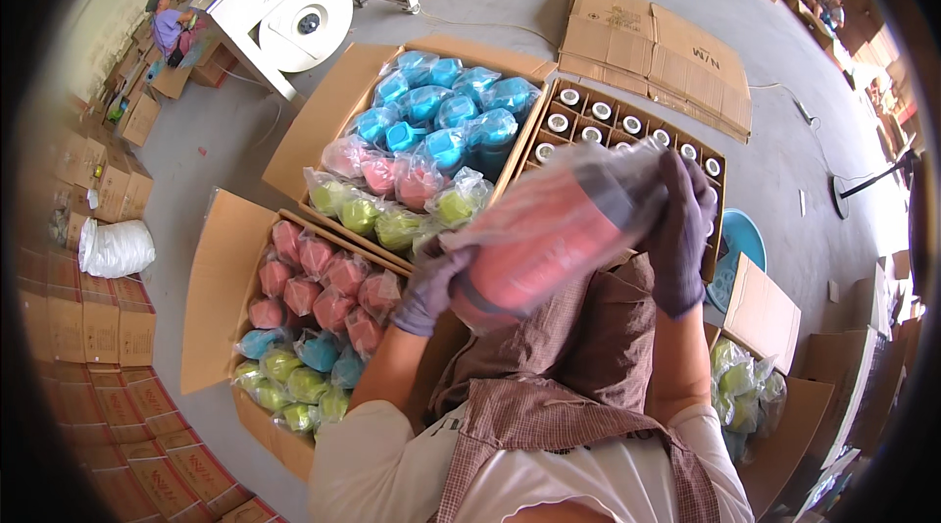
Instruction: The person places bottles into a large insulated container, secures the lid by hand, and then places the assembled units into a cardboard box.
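Note:
A red bottle with dark grey bands (544,258), inside a clear plastic bag, is held tilted across my lap. My gloved left hand (431,293) grips its lower left end, and my gloved right hand (676,229) is closed on the upper right end by the bag's top. Beyond it, an open carton (289,82) holds bagged blue, pink and lime-green items (456,111). At near left, another carton (206,298) holds bagged pink, blue and green ones. A divided carton (713,263) of upright white-capped containers (632,124) sits behind my right hand.
Flattened cardboard (652,43) lies at the back; a white machine table (235,8) stands back left. Stacked boxes (118,425) and a white sack (118,249) are at left. A blue basin (745,239) and another carton (784,425) sit at right. Two people (170,28) (835,13) are in the background.

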`<state>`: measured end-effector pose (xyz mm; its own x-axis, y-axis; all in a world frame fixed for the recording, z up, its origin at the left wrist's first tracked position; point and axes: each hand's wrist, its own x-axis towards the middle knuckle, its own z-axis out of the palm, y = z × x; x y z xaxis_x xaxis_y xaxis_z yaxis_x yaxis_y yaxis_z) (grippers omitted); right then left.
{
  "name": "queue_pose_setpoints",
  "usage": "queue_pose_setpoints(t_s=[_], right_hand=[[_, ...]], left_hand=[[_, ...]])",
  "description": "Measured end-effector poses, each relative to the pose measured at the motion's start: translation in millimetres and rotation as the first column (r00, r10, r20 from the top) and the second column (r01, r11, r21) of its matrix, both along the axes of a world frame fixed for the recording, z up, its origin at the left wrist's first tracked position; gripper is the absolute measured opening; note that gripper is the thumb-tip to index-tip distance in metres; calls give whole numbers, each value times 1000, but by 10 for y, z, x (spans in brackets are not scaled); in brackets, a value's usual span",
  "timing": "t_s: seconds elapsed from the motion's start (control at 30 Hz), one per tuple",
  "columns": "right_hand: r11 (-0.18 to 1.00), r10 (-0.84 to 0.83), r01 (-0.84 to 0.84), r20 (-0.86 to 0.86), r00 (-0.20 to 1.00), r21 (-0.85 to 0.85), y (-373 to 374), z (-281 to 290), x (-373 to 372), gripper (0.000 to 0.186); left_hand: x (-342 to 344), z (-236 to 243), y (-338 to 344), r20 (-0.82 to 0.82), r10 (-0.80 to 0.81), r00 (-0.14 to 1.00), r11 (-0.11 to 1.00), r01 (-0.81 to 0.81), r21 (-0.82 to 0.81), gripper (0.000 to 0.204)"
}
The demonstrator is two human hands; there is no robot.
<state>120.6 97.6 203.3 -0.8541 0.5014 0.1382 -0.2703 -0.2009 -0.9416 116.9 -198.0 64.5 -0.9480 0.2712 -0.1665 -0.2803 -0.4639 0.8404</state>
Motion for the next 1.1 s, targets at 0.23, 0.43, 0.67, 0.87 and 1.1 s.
queue_pose_setpoints(t_s=[0.23, 0.43, 0.67, 0.87, 1.1], right_hand=[[984, 113, -97, 101, 988, -152, 134, -1112, -922, 28], [945, 323, -265, 400, 858, -194, 63, -1836, -622, 26], [886, 413, -457, 582, 701, -77, 178, -1792, -603, 27], [821, 362, -544, 578, 732, 174, 218, -1618, -562, 24], [668, 259, -618, 650, 715, 414, 183, -1602, -611, 21]], left_hand=[[-1176, 103, -577, -233, 378, 896, 795, -443, -414, 15], [-1435, -153, 126, -317, -668, 673, -307, -637, -707, 27], [-1897, -397, 1091, 297, -843, 448, -534, -627, -568, 38], [-3334, -1136, 790, 221, -527, 820, -428, -31, -903, 33], [-3376, -3655, 1418, 111, -410, 905, -529, -137, -838, 33]])
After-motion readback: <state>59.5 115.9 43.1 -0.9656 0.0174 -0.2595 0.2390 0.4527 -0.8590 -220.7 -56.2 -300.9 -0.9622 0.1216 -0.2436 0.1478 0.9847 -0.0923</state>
